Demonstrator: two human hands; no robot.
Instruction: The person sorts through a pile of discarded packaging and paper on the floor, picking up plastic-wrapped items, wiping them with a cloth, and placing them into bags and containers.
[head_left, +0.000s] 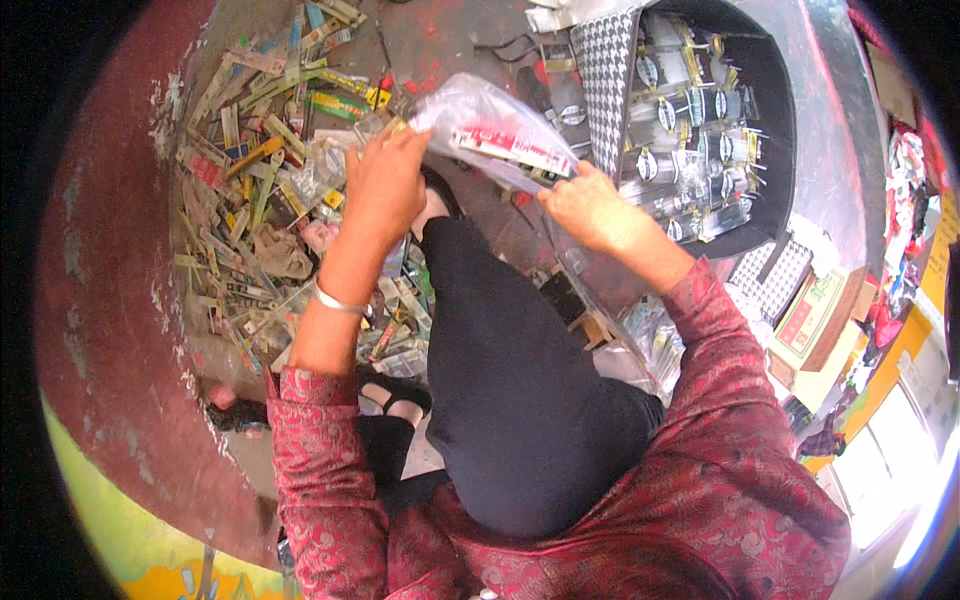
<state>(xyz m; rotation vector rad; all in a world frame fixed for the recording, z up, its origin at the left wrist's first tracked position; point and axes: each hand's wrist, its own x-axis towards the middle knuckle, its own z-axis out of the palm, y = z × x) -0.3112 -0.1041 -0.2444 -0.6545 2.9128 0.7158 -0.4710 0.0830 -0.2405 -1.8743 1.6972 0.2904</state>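
Note:
Between my two hands a clear plastic bag (490, 112) is stretched out above my knee. Inside or behind its film show flat packets printed in red and white (510, 143). My left hand (388, 172), with a silver bangle on the wrist, has its fingers closed on the bag's left end. The right hand (592, 207) pinches the lower right corner of the same bag. On the floor beyond the left hand lies a wide heap of small flat packets and strips (262, 150) in many colours.
At the right stands a dark open box (765, 60) with a houndstooth flap, holding rows of clear packets (690, 130). Near it sits a cardboard box (822, 318). A maroon wall (110, 250) with peeling paint curves along the left. My black-clad leg (520, 370) takes up the middle.

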